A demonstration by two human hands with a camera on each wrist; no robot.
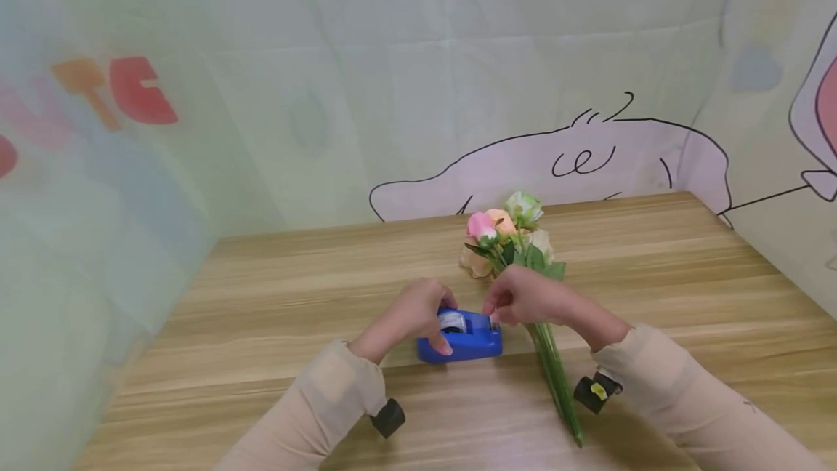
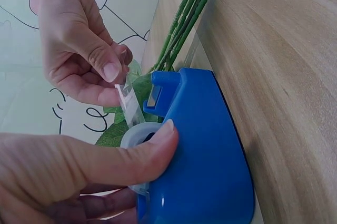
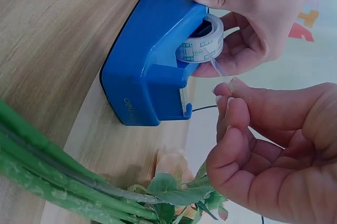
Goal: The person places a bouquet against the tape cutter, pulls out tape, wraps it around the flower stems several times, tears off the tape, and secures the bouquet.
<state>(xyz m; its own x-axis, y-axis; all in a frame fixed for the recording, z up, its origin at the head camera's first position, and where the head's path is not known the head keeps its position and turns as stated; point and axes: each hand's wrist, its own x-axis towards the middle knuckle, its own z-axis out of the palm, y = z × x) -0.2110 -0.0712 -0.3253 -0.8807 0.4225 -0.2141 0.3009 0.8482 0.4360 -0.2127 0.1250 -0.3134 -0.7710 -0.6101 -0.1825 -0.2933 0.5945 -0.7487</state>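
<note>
A blue tape dispenser (image 1: pixel 474 347) stands on the wooden table. My left hand (image 1: pixel 418 309) grips its body from the left, thumb on the near side and fingers on the far side. A roll of clear tape (image 3: pixel 206 45) sits in the dispenser. Between thumb and index finger, my right hand (image 1: pixel 526 295) pinches the free end of the tape strip (image 2: pixel 130 105). That strip runs from the roll up to the fingertips, lifted off the toothed cutter (image 3: pixel 183 100). In the head view, my right hand overlaps part of the bouquet (image 1: pixel 506 231).
Pink, peach and pale green artificial flowers lie towards the back, their long green stems (image 1: pixel 556 380) pointing at me just right of the dispenser. A cloth backdrop (image 1: pixel 314 129) with line drawings rises behind the wooden table (image 1: pixel 294 296) and along its sides.
</note>
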